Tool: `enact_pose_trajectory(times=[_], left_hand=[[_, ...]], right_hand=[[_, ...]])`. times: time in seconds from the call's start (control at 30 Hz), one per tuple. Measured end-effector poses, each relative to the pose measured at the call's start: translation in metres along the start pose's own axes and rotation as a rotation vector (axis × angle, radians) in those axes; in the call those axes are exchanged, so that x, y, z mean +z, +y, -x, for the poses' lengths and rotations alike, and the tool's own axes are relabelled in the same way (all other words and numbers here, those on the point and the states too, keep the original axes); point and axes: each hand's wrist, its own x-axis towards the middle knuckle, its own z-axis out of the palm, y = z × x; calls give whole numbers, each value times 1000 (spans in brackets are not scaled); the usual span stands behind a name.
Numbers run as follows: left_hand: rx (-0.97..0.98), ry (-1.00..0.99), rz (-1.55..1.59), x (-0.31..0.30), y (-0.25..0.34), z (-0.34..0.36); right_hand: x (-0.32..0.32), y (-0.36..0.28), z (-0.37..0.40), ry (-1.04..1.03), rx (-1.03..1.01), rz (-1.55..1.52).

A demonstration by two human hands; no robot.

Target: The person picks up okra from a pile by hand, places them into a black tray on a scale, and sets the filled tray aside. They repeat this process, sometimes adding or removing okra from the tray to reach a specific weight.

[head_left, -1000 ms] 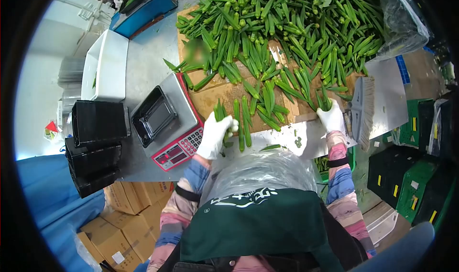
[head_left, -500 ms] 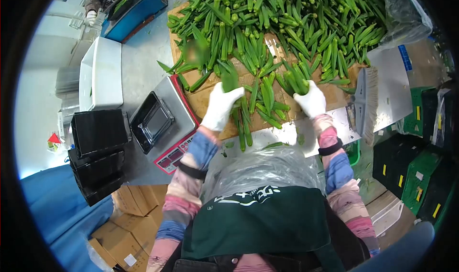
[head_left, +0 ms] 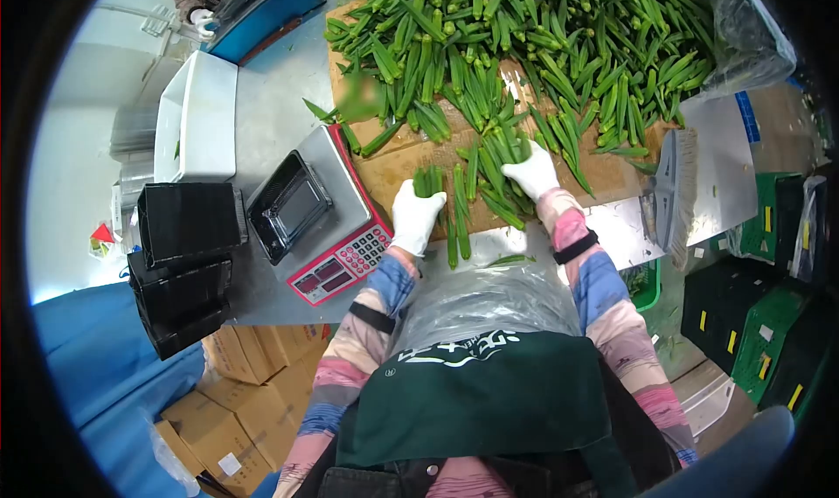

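My left hand (head_left: 416, 215), in a white glove, is closed around a small bunch of okra (head_left: 427, 181) low over the cardboard. In the matching glove, my right hand (head_left: 532, 173) grips more okra (head_left: 504, 148), its fingers around the right side of the pods. Several loose okra pods (head_left: 461, 209) lie between the two hands, some reaching past the cardboard's near edge. Beyond them spreads a large okra heap (head_left: 533, 34). Left of my left hand, a black plastic tray (head_left: 290, 207) rests on a red-edged digital scale (head_left: 345, 257).
Stacked black trays (head_left: 188, 227) and a white bin (head_left: 199, 118) stand at the left. A brush (head_left: 676, 192) lies at the right table edge, near green crates (head_left: 760, 332) on the floor. Another person's gloved hand (head_left: 204, 21) shows at top left.
My right hand has moved left with its okra, closer to my left hand. My left hand has come lower and slightly right. The view has shifted a little.
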Motion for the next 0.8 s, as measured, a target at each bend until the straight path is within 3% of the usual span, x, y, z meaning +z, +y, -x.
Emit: enact_pose_trajectory(times=[0.1,0.13,0.2,0.3,0.5,0.57,0.63,0.73,0.8], left_hand=[[41,-106,396,-27,17,14],[-64,-183,496,-30,21,19],[-269,-340,690,-37,30,28],[-321,-427,746,-33,48,47],[-309,-429,906,-38,48,67],[-291,-430,911,-46,45,70],[-250,-424,903,-50,42,71],[-236,-444,921,-56,43,79],[-214,-420,933,-60,47,84]], right_hand=[[-30,-15,25,-114,94,-352],[-34,-15,29,-128,155,-384],[-26,-10,28,-44,122,-267],[0,-15,25,128,4,105],[20,-51,17,101,172,501],[12,-27,-9,-15,73,418],[14,6,-28,-69,29,141],[16,-21,-8,35,178,365],[32,-15,-4,157,110,406]])
